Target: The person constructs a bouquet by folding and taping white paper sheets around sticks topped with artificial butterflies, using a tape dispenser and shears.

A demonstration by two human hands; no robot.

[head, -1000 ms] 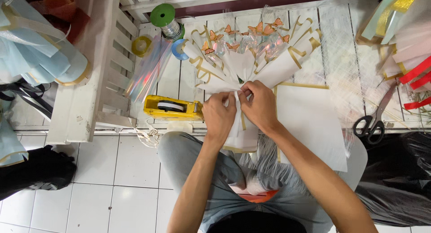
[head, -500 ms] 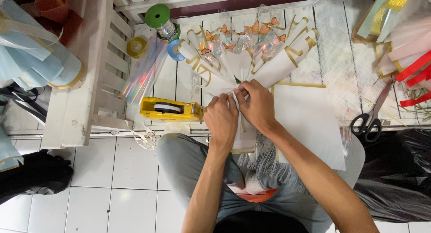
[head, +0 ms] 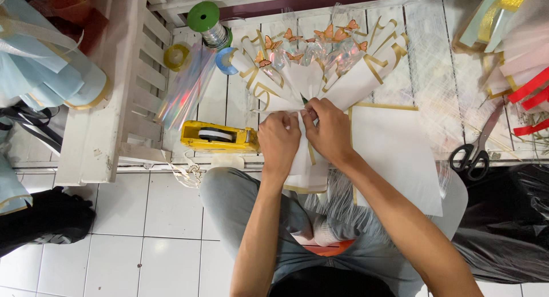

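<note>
Across the white slatted table (head: pixel 423 40), the white, gold-edged bouquet wrap (head: pixel 320 74) with small orange butterflies fans out in the upper middle of the frame, its neck gathered at the centre; to do this well, I'd say the pleats want pinching tight and even so the fan stays symmetrical. Both forearms come up from the bottom of the frame, the left hand (head: pixel 278 140) clenched round the neck and the right hand (head: pixel 330 128) pinching the folds beside it, with the yellow tape dispenser (head: pixel 219 137) just left.
</note>
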